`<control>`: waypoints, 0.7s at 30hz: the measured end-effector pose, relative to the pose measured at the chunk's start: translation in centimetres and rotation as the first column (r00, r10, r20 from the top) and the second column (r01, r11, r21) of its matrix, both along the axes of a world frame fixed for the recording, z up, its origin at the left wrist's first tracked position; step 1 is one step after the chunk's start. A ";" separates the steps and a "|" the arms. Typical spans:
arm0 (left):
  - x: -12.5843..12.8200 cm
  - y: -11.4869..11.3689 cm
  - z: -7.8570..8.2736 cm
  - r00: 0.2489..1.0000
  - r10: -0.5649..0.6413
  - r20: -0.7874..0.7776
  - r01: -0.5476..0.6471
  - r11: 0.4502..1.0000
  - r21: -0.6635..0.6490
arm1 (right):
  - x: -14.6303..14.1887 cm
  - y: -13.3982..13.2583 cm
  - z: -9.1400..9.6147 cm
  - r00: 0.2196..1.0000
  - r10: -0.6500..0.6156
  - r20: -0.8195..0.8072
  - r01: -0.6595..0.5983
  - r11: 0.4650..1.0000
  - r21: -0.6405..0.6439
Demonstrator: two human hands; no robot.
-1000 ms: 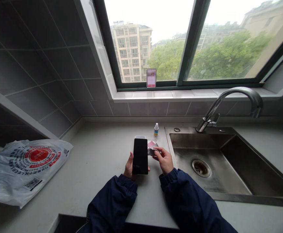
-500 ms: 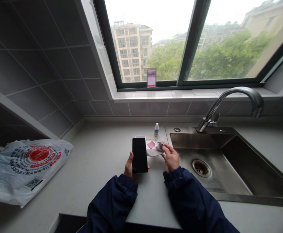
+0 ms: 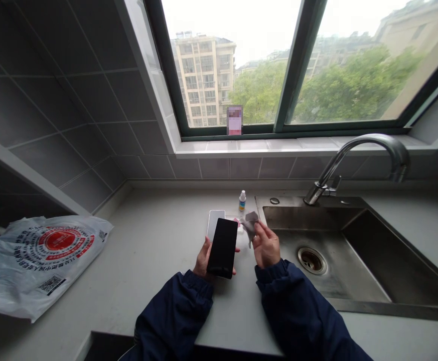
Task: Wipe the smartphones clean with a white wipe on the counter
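Note:
My left hand [image 3: 202,259] grips a black phone [image 3: 223,246] from below, its dark screen up and tilted slightly right. My right hand [image 3: 266,244] is closed on a small grey cloth [image 3: 251,221], lifted just right of the phone. On the counter behind the phone lies a white flat rectangle [image 3: 214,222], and beside it a clear packet with a pink square [image 3: 237,220], mostly hidden. A small white dropper bottle [image 3: 242,200] stands further back.
A steel sink [image 3: 339,255] with a curved tap [image 3: 357,160] fills the right of the grey counter [image 3: 154,250]. A printed white plastic bag [image 3: 38,260] lies at the left. Tiled walls and a window ledge [image 3: 279,147] rise behind.
My right hand lifted the grey cloth off the counter and raised it beside the phone. My left hand tilted the phone and moved it slightly right, uncovering the white rectangle.

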State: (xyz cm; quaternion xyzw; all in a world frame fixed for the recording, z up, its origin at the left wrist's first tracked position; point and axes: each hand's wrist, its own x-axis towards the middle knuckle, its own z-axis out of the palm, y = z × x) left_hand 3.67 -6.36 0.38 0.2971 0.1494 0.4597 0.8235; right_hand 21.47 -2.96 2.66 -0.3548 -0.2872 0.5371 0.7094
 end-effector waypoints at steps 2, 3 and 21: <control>0.1 0.0 -0.3 0.999 -0.039 0.018 0.039 0.999 -0.038 | -1.0 -1.4 0.4 0.917 0.130 0.376 -0.224 0.950 0.216; 0.1 0.0 -0.4 0.999 -0.025 0.037 0.027 0.998 -0.064 | -1.3 -2.0 0.4 0.820 0.132 0.556 -0.339 0.896 0.287; -0.4 0.3 -0.1 0.965 0.242 0.104 -0.205 0.938 -0.280 | -2.5 -4.7 0.1 0.423 -0.168 0.891 -0.616 0.667 0.419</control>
